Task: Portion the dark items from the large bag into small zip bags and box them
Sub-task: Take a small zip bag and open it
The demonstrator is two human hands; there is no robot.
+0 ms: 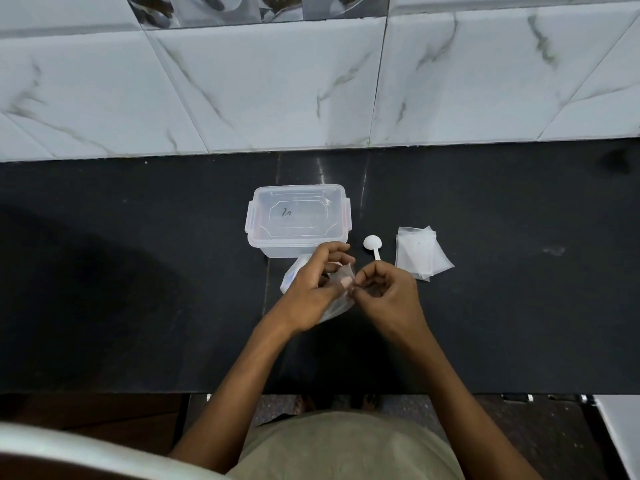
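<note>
The left hand (313, 289) and the right hand (388, 292) meet above the black counter (138, 271). Both pinch one small clear zip bag (341, 277) between thumb and curled fingers at its upper edge. A larger bag (291, 275) lies partly hidden under the left hand; its contents cannot be made out. Just behind stands a clear plastic box (298, 220) with its lid on. A white scoop (373, 244) lies right of the box, and a stack of empty zip bags (420, 254) lies right of the scoop.
</note>
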